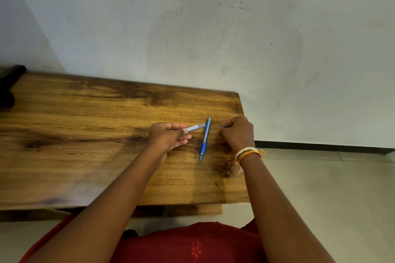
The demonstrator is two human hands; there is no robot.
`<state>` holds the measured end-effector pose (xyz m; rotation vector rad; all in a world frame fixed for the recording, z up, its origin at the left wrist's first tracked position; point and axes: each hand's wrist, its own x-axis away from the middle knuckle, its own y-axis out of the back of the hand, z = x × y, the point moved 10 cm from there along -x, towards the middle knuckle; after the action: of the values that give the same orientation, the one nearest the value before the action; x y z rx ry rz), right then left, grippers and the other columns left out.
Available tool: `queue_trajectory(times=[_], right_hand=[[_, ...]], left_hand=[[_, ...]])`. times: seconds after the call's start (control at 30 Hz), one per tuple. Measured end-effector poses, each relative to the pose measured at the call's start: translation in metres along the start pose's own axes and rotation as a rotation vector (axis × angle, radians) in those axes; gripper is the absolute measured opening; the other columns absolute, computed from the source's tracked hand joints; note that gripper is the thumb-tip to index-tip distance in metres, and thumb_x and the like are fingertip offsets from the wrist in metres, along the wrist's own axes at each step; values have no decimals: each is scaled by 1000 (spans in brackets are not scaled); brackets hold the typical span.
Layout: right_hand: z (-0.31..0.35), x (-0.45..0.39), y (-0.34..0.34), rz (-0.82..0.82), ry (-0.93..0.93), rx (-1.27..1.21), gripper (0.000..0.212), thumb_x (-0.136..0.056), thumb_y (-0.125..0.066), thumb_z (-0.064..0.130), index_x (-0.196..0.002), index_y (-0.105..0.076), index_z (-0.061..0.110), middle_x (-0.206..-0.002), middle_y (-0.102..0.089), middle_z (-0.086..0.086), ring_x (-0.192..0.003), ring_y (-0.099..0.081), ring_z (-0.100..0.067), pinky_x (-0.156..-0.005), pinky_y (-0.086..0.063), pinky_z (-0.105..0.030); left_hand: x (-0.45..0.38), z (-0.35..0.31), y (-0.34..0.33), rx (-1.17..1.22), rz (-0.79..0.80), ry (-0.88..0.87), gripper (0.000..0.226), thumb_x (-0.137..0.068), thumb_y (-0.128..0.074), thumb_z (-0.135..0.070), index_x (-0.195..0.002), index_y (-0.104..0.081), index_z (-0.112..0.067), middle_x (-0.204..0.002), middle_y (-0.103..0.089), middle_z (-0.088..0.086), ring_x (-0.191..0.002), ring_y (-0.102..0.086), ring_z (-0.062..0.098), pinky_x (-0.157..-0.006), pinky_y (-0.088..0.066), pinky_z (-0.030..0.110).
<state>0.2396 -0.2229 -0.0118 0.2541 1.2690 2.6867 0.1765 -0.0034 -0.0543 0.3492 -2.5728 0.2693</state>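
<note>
Seems to be the step of capping or uncapping a pen, roughly midway. Near the right end of the wooden table [85, 134]: left hand [168, 136] curled round the back half of a pale pen [195, 127], gripping it between thumb and fingers, low over the wood, pointing right. Front end of that pale pen reaching up to, perhaps touching, the upper part of a blue pen [205, 137]. Blue pen lying flat and free on the wood between the two hands, tip toward the near edge. Right hand [238, 132] clenched just to the right of it, knuckles up, close to the table's right edge; pinches a small blue piece [222, 127] at the fingertips, probably a cap, though hard to tell from so small a glimpse. Dark object [8, 85] at the far left edge, well apart from the work.

Next, as a judgement: bring the small blue piece across to the front end of the pale pen, line both up along one axis, push until seated, keep the left grip firm against the push. Calls for care around the blue pen lying in the path: lift over it or nudge it aside first.
</note>
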Motion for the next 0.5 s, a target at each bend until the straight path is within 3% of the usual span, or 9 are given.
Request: queue_trajectory(times=[0.07,0.23,0.5], right_hand=[[-1,1,-2,25,-50,-123,1,-79,-72,13,-79,-71,12,-76,-67,-1,-74,-64,-15,-69,-53,-26],[14,11,-29,265,-220,-836,10,-79,-74,3,-88,-70,2,-81,-73,-13,-67,-72,-16,-62,-59,-24],[28,19,-40,370,-201,-868,6,-82,-71,3,-87,-71,4,-82,-75,-12,-70,-73,-19,-65,-61,-27]], left_hand=[[0,0,1,16,8,-3,9,-87,-62,3,-90,-68,-2,-91,-70,17,-77,-71,19,-67,-59,23],[-2,-1,4,91,14,-12,10,-86,-61,5,-88,-67,-3,-87,-71,15,-73,-72,15,-64,-59,21],[-3,-6,10,118,7,-40,11,-85,-62,6,-85,-68,-3,-87,-71,16,-65,-72,12,-65,-59,21]])
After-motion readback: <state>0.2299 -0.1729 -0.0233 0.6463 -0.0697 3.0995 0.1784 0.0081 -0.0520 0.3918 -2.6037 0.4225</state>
